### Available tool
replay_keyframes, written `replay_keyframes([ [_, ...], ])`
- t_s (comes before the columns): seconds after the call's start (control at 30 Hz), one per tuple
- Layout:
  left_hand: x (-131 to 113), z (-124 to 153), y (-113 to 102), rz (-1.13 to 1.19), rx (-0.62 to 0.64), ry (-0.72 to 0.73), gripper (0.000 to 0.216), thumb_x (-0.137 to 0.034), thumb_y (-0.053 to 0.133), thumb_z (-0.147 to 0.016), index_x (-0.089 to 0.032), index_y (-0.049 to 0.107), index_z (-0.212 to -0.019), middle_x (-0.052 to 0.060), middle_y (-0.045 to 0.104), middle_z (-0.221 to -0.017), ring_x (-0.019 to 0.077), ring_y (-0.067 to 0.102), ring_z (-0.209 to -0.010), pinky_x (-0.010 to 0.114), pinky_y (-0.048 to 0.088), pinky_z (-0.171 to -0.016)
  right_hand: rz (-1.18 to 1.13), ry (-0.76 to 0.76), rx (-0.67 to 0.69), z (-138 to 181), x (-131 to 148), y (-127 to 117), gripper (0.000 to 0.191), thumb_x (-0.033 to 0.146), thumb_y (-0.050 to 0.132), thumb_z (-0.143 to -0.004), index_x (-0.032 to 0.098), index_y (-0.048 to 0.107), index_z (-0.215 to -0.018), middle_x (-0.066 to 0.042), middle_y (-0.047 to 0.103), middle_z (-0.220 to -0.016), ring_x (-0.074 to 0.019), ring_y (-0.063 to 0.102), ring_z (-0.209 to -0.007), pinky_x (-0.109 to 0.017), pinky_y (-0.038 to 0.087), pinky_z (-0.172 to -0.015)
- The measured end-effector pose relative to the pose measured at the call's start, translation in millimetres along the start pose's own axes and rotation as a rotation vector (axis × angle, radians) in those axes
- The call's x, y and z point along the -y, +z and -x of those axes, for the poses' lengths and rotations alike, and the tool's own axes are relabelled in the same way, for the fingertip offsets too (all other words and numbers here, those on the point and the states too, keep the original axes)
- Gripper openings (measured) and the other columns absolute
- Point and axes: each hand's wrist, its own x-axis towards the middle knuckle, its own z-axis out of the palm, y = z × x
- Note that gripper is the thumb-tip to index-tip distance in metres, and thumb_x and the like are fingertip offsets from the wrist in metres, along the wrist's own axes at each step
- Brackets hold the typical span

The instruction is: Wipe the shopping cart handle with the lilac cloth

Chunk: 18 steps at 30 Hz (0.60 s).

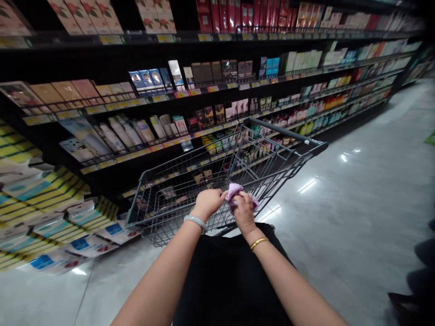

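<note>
A grey wire shopping cart (pixel 159 199) stands sideways in front of me, its handle bar (pixel 285 130) off to the right. My left hand (pixel 209 201), with a pale bangle at the wrist, is closed over the cart's near top rim. Its fingertips are mostly hidden and reach close to a light purple cloth (pixel 234 190). Bunched up, that cloth is gripped by my right hand (pixel 244 210), which wears a gold bangle and presses against the same rim. The wire basket shows mostly bare mesh, with shelf goods visible through it.
Shelves (pixel 217 86) of boxed and bottled goods run along the far side of the cart. Stacked yellow and white packages (pixel 44 203) stand at the left. Grey shiny floor (pixel 356 203) stretches to the right. Dark shapes (pixel 423 267) show at the right edge.
</note>
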Motion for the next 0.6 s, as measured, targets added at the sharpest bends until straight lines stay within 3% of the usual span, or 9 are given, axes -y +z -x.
replay_keyframes([
  [0.2,-4,-12,4,0.013,-0.018,-0.036,0.074,-0.068,0.013,-0.095,-0.021,0.070,-0.085,0.009,0.073,-0.084,0.0245,0.069,-0.085,0.031,0.048,-0.071,0.050,0.166,-0.220,-31,-73,-13,0.026,0.007,0.043,-0.077,0.021,0.059,-0.093,-0.010,0.053,-0.111,-0.0242,0.050,-0.110,-0.044,0.042,-0.100],
  [0.27,-5,-16,5,0.008,-0.022,-0.050,0.074,-0.068,0.013,-0.095,-0.021,0.069,-0.084,0.009,0.073,-0.083,0.0247,0.069,-0.083,0.031,0.047,-0.070,0.065,0.228,-0.257,-32,-70,-5,0.023,0.011,0.045,-0.080,0.021,0.057,-0.097,-0.011,0.049,-0.114,-0.0256,0.049,-0.112,-0.045,0.043,-0.098],
  [0.33,-6,-20,6,-0.002,-0.031,-0.061,0.073,-0.067,0.013,-0.095,-0.021,0.069,-0.084,0.009,0.073,-0.082,0.0247,0.069,-0.082,0.031,0.047,-0.069,0.070,0.270,-0.237,-23,-50,12,0.018,0.017,0.049,-0.082,0.022,0.056,-0.097,-0.011,0.049,-0.115,-0.0263,0.051,-0.109,-0.045,0.045,-0.094],
  [0.47,-8,-24,7,-0.040,-0.045,-0.087,0.071,-0.065,0.015,-0.096,-0.020,0.069,-0.084,0.010,0.073,-0.083,0.0255,0.069,-0.082,0.031,0.046,-0.068,0.053,0.142,-0.047,-1,-13,38,0.028,0.015,0.047,-0.083,0.026,0.062,-0.103,-0.010,0.055,-0.114,-0.0261,0.052,-0.109,-0.041,0.044,-0.095],
  [0.53,-9,-26,7,-0.054,-0.045,-0.100,0.071,-0.066,0.015,-0.096,-0.021,0.069,-0.084,0.010,0.073,-0.082,0.0262,0.069,-0.081,0.032,0.046,-0.068,0.055,0.131,-0.040,0,-23,37,0.032,0.014,0.047,-0.082,0.027,0.062,-0.108,-0.009,0.055,-0.114,-0.0267,0.052,-0.110,-0.042,0.044,-0.097],
  [0.6,-9,-27,7,-0.059,-0.040,-0.106,0.072,-0.067,0.014,-0.095,-0.021,0.068,-0.084,0.010,0.072,-0.081,0.0265,0.069,-0.079,0.032,0.046,-0.066,0.053,0.178,-0.071,-9,-54,28,0.033,0.015,0.047,-0.082,0.025,0.058,-0.112,-0.011,0.051,-0.118,-0.0283,0.050,-0.112,-0.046,0.043,-0.095],
])
